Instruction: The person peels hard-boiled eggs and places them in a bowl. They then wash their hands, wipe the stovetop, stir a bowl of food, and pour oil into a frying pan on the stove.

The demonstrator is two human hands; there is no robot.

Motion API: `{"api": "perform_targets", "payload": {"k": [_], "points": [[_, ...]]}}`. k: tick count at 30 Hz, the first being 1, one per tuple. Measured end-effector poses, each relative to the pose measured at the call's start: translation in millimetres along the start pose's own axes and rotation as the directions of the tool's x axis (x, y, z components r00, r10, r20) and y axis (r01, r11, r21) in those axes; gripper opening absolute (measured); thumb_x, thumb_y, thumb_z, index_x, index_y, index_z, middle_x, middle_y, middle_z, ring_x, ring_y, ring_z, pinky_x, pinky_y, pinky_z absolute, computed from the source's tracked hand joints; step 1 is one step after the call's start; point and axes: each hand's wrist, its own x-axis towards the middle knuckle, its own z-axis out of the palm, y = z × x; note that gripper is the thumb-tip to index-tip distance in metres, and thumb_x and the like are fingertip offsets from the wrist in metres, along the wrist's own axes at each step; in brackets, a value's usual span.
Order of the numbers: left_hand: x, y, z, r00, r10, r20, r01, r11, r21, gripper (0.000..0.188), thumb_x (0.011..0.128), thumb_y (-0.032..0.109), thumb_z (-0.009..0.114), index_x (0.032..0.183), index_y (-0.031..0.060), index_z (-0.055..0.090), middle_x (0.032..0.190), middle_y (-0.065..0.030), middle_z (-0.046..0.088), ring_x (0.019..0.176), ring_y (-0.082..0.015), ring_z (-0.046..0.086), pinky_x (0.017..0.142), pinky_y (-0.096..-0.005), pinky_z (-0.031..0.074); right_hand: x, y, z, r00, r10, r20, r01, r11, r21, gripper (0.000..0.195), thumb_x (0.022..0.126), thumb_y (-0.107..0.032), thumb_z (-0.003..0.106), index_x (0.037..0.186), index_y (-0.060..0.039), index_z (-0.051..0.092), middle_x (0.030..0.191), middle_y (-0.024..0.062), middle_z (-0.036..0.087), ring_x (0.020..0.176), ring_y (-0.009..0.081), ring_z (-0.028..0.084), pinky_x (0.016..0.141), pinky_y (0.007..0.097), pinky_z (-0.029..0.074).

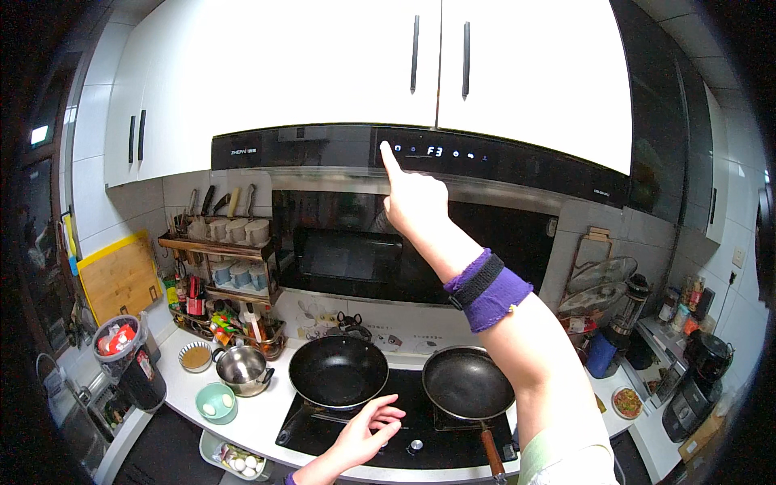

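My right hand [415, 197] is raised with the index finger stretched out and the other fingers curled. Its fingertip is at the black glass control panel [339, 148] of the range hood, just left of the lit icons; whether it touches the glass is hard to tell. A purple wristband with a black strap [490, 291] circles that forearm. My left hand [367, 430] holds nothing, fingers apart, over the front of the black gas cooktop [339, 439]. A control knob [414, 447] shows to its right. Behind it sits a black wok [338, 371]; a frying pan [467, 382] occupies the right burner.
White cabinets [315, 66] hang above the hood. Left of the cooktop stand a steel pot [242, 370], a green bowl with eggs [216, 413] and a spice rack [215, 242]. An open drawer [209, 450] holds eggs. The pan's wooden handle [493, 454] juts past the counter edge.
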Motion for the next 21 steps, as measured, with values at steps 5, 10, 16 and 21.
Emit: {"api": "perform_targets", "payload": {"k": [5,10,16,21], "points": [[3,-18,0,0.999,-0.02,0.029,0.021,0.998,-0.054,0.054,0.095,0.016,0.061,0.141,0.0027,0.038,0.12,-0.0116,0.06,0.102,-0.0131,0.059,0.087,-0.0271,0.048,2,1,8,0.999,0.012,-0.038,-0.013,1.0,-0.024,0.081,0.076,-0.013,0.063,0.15,-0.018,0.032,0.066,0.0105,0.065,0.058,0.0268,0.066,0.055,0.0402,0.053],[1,-16,8,0.996,-0.061,0.061,0.065,0.996,-0.067,0.05,0.095,0.009,0.059,0.14,0.002,0.039,0.12,-0.012,0.061,0.101,-0.0129,0.06,0.091,-0.0275,0.048,-18,29,-15,0.991,0.129,-0.039,-0.125,0.989,0.08,0.085,0.077,-0.021,0.059,0.153,-0.0168,0.022,0.063,0.0146,0.064,0.057,0.0313,0.066,0.058,0.0437,0.054],[10,-19,24,0.991,-0.037,0.127,0.046,0.996,-0.075,0.048,0.096,0.011,0.059,0.139,0.0016,0.041,0.119,-0.0116,0.061,0.1,-0.0125,0.06,0.091,-0.0275,0.048,-43,86,-36,0.943,0.279,0.182,-0.257,0.957,-0.136,0.092,0.075,-0.018,0.064,0.154,-0.0173,0.017,0.066,0.0146,0.066,0.06,0.0304,0.066,0.059,0.0412,0.055],[17,-23,37,0.984,-0.054,0.167,0.067,0.995,-0.069,0.047,0.096,0.012,0.059,0.138,0.0015,0.041,0.117,-0.011,0.062,0.101,-0.0126,0.06,0.092,-0.0281,0.048,-36,90,-48,0.948,0.268,0.171,-0.247,0.96,-0.134,0.089,0.076,-0.019,0.065,0.153,-0.023,0.021,0.074,0.0157,0.068,0.07,0.0297,0.068,0.069,0.0416,0.056]]}}
